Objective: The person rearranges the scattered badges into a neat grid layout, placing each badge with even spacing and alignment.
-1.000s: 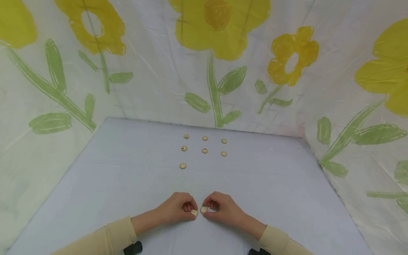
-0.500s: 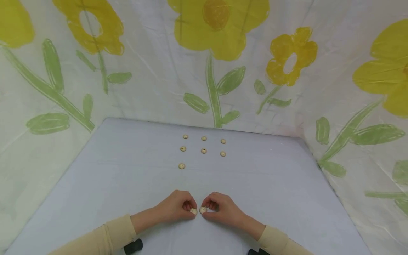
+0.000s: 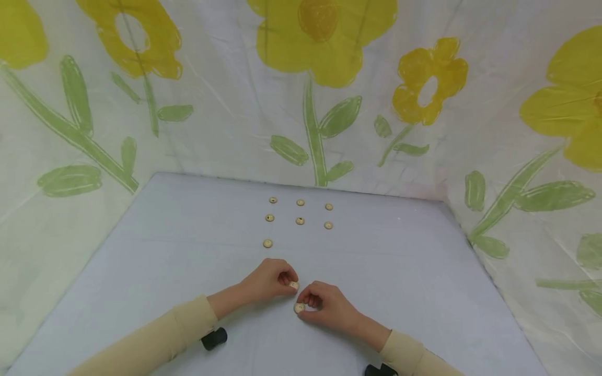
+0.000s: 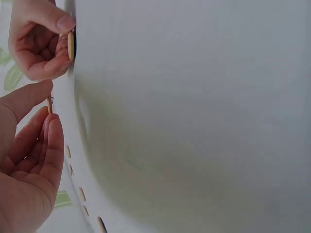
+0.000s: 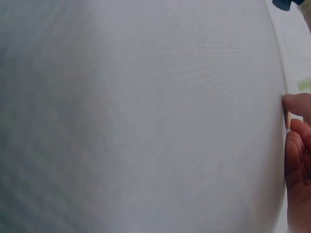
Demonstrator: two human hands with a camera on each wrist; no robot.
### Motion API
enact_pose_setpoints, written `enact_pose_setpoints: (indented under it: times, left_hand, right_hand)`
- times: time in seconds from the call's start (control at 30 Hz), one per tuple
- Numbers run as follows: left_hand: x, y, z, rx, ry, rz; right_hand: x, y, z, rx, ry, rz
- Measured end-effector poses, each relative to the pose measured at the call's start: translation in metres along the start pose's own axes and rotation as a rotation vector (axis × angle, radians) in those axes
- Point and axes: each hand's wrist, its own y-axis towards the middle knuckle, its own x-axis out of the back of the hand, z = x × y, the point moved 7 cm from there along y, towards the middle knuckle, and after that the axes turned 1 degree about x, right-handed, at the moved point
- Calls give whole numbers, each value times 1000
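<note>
My left hand [image 3: 269,279] pinches a pale wooden button [image 3: 293,285] by its edges between thumb and fingers. In the left wrist view that button [image 4: 50,104] appears edge-on between the fingertips. Just nearer and to the right, my right hand [image 3: 329,305] pinches a second round button [image 3: 299,308], whose face with small holes points up. The right wrist view shows only a sliver of this button [image 5: 287,119] between thumb and fingers, close to the cloth. The two hands are near each other but apart.
Farther back, several like buttons lie in rows, among them a front-left button [image 3: 267,243], a middle button [image 3: 300,221] and a right button [image 3: 328,225]. A pale cloth covers the table [image 3: 400,271]. Behind it hangs a flower-printed curtain [image 3: 226,120].
My left hand has moved forward and slightly right with its button, away from the table's near side. The right hand stays almost where it was, still holding its button.
</note>
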Motion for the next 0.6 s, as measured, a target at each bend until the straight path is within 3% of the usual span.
enact_pose_setpoints:
  times: [0.37, 0.6]
  left_hand:
    - [9, 34, 5, 42, 78, -75]
    - [9, 48, 14, 85, 71, -101]
  right_hand:
    - [0, 0, 0, -9, 11, 0]
    - [-1, 0, 0, -6, 6, 2]
